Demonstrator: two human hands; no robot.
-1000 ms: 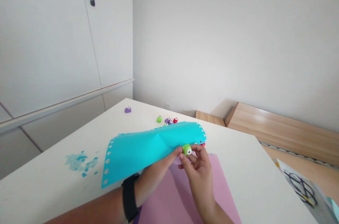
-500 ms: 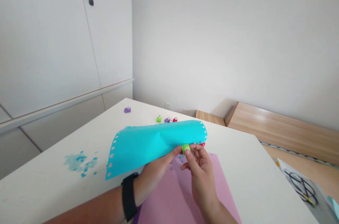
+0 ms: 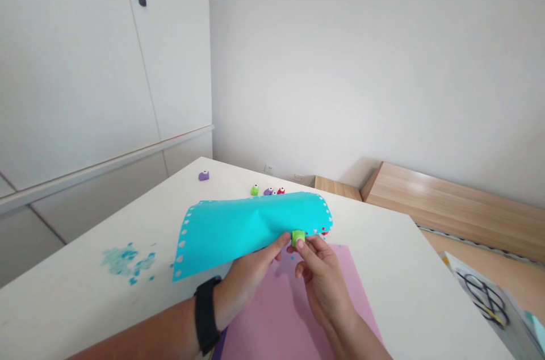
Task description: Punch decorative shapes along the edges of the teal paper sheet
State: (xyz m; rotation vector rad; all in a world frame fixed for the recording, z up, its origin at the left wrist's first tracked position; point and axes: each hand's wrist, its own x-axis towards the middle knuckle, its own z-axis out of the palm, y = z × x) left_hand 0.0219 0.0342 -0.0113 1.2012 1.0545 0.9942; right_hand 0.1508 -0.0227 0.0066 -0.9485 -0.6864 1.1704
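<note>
A bright blue sheet of paper arches above the table, small cut-out shapes running along its edges. My left hand, with a black band at the wrist, pinches the sheet's near edge, thumb on top. My right hand grips a small green craft punch between thumb and fingers. The punch sits on the paper's near edge, right beside my left thumb. Its underside is hidden by my fingers. Beneath both hands lies a pink sheet with a few blue bits on it.
Blue paper scraps are scattered on the white table. Behind the blue sheet stand another green punch, a purple punch and a red punch. One more purple punch is near the far corner. A wooden cabinet stands beyond.
The blue sheet's near left corner has risen slightly. The fingers of my right hand have shifted a little around the green punch, which stays at the paper's edge.
</note>
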